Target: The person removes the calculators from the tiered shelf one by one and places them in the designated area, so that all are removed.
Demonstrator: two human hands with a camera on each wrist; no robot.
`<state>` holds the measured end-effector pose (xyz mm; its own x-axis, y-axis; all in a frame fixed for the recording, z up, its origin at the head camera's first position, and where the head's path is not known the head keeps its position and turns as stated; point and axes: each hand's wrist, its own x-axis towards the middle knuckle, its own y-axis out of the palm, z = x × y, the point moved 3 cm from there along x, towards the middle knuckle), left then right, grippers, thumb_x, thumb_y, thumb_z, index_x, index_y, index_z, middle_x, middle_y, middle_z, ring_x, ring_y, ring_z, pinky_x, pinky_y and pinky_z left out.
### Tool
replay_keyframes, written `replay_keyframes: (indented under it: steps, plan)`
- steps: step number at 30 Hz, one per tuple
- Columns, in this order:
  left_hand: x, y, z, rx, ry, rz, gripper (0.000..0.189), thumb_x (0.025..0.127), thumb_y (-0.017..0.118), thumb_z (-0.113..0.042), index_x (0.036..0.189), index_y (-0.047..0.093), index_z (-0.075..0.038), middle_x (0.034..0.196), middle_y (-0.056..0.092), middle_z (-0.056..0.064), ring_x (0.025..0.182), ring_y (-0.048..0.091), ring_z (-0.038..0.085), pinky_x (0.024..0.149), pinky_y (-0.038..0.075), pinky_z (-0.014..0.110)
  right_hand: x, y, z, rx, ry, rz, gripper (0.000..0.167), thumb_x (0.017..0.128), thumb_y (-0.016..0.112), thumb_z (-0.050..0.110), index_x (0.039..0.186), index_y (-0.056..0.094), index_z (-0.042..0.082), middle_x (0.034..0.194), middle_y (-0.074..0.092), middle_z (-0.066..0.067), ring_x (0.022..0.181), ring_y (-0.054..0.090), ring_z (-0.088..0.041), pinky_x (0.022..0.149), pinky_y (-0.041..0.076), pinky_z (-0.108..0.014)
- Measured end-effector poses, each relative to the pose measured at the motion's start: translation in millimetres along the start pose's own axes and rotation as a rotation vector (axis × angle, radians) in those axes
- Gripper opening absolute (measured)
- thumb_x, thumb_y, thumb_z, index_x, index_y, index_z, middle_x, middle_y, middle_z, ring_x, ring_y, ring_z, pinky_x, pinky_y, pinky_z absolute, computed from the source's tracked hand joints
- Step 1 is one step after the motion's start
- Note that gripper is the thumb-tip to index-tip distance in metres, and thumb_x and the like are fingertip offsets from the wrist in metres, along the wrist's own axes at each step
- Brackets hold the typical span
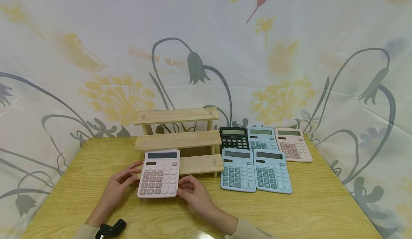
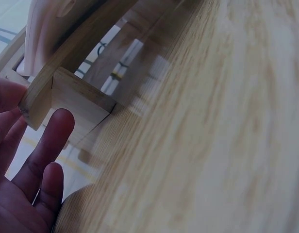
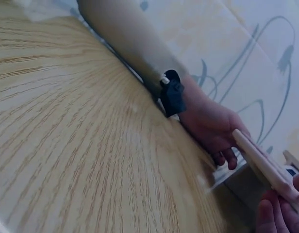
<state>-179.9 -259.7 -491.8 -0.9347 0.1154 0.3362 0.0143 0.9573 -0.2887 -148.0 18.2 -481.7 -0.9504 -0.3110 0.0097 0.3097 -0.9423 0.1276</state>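
Observation:
A pink calculator (image 1: 159,174) leans face-up at the left part of the lowest board of a three-tier wooden rack (image 1: 177,140). My right hand (image 1: 196,196) pinches its lower right edge. In the right wrist view, the calculator (image 3: 263,162) shows edge-on between the thumb and fingers. At the left end of the lowest board, my left hand (image 1: 119,183) is beside the calculator with its fingers loosely extended. The left wrist view shows fingertips touching the end of the board (image 2: 35,104), while other fingers stand free. The calculator hides part of the lowest board.
Right of the rack lie several calculators: a black one (image 1: 234,138), a light blue one (image 1: 262,138) and a pink one (image 1: 294,144) behind, with two light blue ones (image 1: 238,170) in front. A patterned cloth (image 1: 206,45) hangs behind the wooden table (image 1: 305,214).

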Motion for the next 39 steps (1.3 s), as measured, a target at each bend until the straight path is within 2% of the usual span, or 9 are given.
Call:
replay_keyframes:
  steps: [5, 13, 27, 39]
  plan:
    - [-0.2, -0.2, 0.3, 0.004, -0.003, 0.0, 0.019, 0.1, 0.058, -0.003, 0.113, 0.068, 0.006, 0.136, 0.059, -0.01, 0.115, 0.056, -0.005, 0.075, 0.05, 0.019, 1.0, 0.8, 2.3, 0.025, 0.009, -0.006, 0.02, 0.091, 0.064, -0.003, 0.11, 0.058, -0.008, 0.095, 0.065, -0.009, 0.085, 0.064, -0.015, 0.078, 0.056, -0.03]
    - [-0.2, -0.6, -0.2, 0.005, -0.004, 0.004, 0.019, 0.1, 0.057, -0.003, 0.113, 0.068, 0.006, 0.136, 0.059, -0.012, 0.109, 0.059, -0.003, 0.073, 0.051, 0.021, 1.6, -1.2, 0.9, 0.085, 0.029, -0.026, 0.021, 0.091, 0.063, -0.007, 0.111, 0.055, -0.009, 0.095, 0.062, -0.008, 0.08, 0.063, -0.015, 0.074, 0.057, -0.034]
    - [0.0, -0.5, 1.1, 0.023, 0.005, -0.002, 0.019, 0.1, 0.057, -0.003, 0.114, 0.068, 0.005, 0.136, 0.059, -0.009, 0.113, 0.057, -0.005, 0.074, 0.05, 0.019, 2.8, -3.9, 0.1, 0.075, 0.008, -0.013, 0.022, 0.092, 0.06, -0.009, 0.113, 0.054, -0.01, 0.096, 0.063, -0.008, 0.081, 0.064, -0.014, 0.074, 0.056, -0.03]
    - [0.2, -0.3, 1.6, 0.02, 0.015, -0.003, 0.018, 0.1, 0.057, -0.001, 0.113, 0.068, 0.005, 0.135, 0.06, -0.012, 0.109, 0.059, -0.004, 0.072, 0.049, 0.019, 2.8, -3.7, 0.8, 0.069, -0.002, 0.0, 0.034, 0.092, 0.059, -0.01, 0.126, 0.055, -0.008, 0.11, 0.063, -0.015, 0.091, 0.065, -0.02, 0.075, 0.057, -0.032]
